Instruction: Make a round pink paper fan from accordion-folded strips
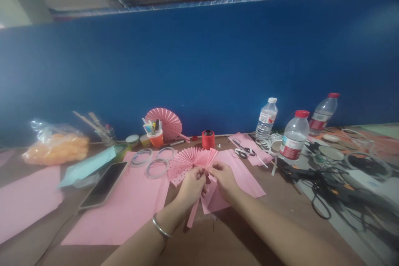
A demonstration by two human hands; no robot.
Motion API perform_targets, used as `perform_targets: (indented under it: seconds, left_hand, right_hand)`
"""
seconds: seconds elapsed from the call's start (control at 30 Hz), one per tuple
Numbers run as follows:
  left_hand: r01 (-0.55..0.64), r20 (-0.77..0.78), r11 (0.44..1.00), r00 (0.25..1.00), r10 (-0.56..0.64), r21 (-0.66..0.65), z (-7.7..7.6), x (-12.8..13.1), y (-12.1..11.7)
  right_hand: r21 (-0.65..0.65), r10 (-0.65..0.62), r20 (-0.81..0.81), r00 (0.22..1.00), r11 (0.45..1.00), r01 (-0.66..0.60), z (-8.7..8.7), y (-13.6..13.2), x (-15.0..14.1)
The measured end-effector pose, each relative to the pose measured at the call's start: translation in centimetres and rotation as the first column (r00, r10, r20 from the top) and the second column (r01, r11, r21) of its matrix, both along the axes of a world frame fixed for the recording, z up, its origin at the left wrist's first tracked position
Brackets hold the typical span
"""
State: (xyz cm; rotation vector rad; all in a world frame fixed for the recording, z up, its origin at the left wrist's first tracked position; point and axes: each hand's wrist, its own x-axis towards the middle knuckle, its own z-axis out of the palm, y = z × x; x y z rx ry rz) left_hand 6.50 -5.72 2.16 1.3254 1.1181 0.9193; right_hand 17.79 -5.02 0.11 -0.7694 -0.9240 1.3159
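A pleated pink paper fan with small dark dots is spread between my hands above the table. My left hand is closed on it near the point where the folds gather. With thumb and fingertips, my right hand pinches the fan's right edge close by. A narrow folded pink strip hangs down below my left hand. Under my right hand lies a sheet of pink paper. Just behind the fan stands a red roll with a dark core.
Left are tape rolls, a phone, pink paper and a bag of orange items. A finished-looking fan leans behind a pen cup. Right are scissors, water bottles and tangled black cables.
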Motion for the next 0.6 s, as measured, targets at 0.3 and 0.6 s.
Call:
perform_targets:
  seconds: [0.3, 0.6]
  left_hand:
    - [0.010, -0.101, 0.991, 0.995, 0.004, 0.132, 0.0, -0.5, -0.1]
    - [0.034, -0.282, 0.952, 0.958, 0.057, 0.306, 0.7, -1.0, -0.2]
  right_hand:
    - [-0.037, -0.116, 0.006, 0.993, 0.993, 0.116, -0.3, 0.1, -0.3]
    - [-0.094, -0.250, -0.022, 0.968, 0.964, 0.247, -0.3, 1.2, 0.8]
